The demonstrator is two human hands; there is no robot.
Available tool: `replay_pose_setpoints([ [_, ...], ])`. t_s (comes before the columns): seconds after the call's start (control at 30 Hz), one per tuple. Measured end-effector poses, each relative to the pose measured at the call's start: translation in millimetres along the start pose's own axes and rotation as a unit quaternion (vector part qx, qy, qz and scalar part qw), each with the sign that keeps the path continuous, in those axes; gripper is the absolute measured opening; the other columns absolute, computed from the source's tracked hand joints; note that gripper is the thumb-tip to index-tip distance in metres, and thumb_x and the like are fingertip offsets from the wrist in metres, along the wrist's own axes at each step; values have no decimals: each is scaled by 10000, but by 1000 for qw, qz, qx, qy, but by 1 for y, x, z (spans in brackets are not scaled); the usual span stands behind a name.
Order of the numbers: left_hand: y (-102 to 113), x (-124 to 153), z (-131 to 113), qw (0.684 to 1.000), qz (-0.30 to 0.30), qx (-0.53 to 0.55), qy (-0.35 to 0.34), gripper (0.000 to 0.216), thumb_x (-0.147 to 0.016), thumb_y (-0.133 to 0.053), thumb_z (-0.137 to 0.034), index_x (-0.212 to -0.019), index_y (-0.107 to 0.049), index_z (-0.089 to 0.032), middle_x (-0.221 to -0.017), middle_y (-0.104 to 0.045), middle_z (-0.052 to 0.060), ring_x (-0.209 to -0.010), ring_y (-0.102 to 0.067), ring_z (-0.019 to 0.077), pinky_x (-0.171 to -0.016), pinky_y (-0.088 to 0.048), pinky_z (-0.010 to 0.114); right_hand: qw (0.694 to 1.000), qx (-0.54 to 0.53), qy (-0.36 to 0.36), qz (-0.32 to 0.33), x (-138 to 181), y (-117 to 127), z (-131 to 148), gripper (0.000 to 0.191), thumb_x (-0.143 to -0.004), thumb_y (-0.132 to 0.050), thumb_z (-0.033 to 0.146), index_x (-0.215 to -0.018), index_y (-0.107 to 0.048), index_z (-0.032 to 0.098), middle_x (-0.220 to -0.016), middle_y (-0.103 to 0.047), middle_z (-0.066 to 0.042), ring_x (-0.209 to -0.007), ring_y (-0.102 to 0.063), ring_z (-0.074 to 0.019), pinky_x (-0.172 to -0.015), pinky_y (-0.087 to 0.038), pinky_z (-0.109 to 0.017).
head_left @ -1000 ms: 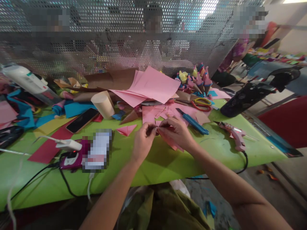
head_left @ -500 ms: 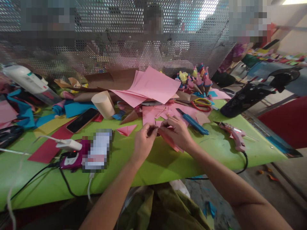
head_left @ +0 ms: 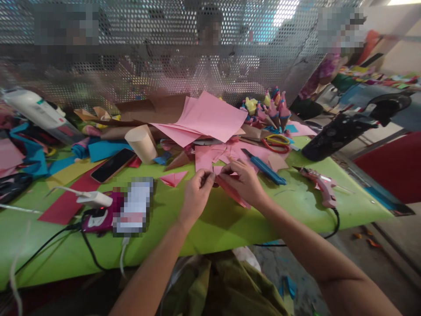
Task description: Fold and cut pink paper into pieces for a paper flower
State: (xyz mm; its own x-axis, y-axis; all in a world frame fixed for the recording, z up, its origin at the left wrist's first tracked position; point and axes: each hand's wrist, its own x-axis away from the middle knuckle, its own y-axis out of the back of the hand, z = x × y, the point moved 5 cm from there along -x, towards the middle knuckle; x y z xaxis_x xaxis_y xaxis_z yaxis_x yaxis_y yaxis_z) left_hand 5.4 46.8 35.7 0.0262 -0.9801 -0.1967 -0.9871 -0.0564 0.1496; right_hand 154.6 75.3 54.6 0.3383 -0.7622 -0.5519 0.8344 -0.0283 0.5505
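Over the front of the green table my two hands meet, fingertips pinched close together. My right hand (head_left: 241, 181) is closed on a piece of pink paper (head_left: 237, 195), which hangs below its fingers. At the paper's left end my left hand (head_left: 200, 186) pinches with thumb and forefinger; the fingers hide much of what lies between them. Left of this hand lies a small folded pink paper triangle (head_left: 174, 178). Just beyond the hands, pink paper pieces (head_left: 204, 157) and a blue cutter knife (head_left: 265, 169) rest on the table.
A pink glue gun (head_left: 324, 186) and a black bottle (head_left: 338, 135) are on the right. Pink sheets (head_left: 210, 116), scissors (head_left: 278, 142) and paper cones (head_left: 276, 112) lie behind. At left are phones (head_left: 113, 165), a purple power strip (head_left: 98, 221) with cables, and a paper tube (head_left: 142, 144).
Both hands stay in nearly the same place. The fingertips shift slightly against each other at the pink paper; nothing else has visibly moved.
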Motion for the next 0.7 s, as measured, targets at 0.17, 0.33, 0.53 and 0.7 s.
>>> replay_pose_setpoints([
  [0.17, 0, 0, 1, 1000, 5, -1, 4, 232, -901, -599, -413, -790, -627, -211, -706, -686, -3, -698, -686, 164, -648, -532, 257, 1000, 16, 5, 9, 0, 0, -1, 171, -910, -622, 320, -755, -629, 248, -733, -663, -7, -726, -557, -202, -961, -443, -454],
  [0.33, -1, 0, 5, 1000, 6, -8, 1, 196, -892, -602, -380, -799, -623, -210, -715, -698, 2, -695, -688, 163, -653, -534, 259, 999, 29, 7, 14, 0, 1, 0, 179, -908, -635, 345, -761, -647, 242, -737, -670, -16, -729, -559, -203, -850, -457, -405],
  [0.53, 0, 1, 1, 998, -6, -57, -25, 151, -900, -578, -327, -810, -621, -214, -723, -706, 10, -681, -682, 163, -636, -518, 256, 999, 39, 10, 20, -1, 2, 4, 174, -905, -647, 333, -757, -644, 242, -737, -676, -16, -728, -553, -205, -854, -443, -409],
  [0.7, 0, 2, -4, 994, -8, -105, -40, 164, -903, -589, -353, -825, -633, -216, -747, -705, 17, -672, -665, 161, -621, -495, 248, 999, 39, 11, 17, -1, 2, 3, 178, -908, -639, 308, -746, -641, 235, -742, -684, -20, -720, -556, -201, -862, -444, -405],
])
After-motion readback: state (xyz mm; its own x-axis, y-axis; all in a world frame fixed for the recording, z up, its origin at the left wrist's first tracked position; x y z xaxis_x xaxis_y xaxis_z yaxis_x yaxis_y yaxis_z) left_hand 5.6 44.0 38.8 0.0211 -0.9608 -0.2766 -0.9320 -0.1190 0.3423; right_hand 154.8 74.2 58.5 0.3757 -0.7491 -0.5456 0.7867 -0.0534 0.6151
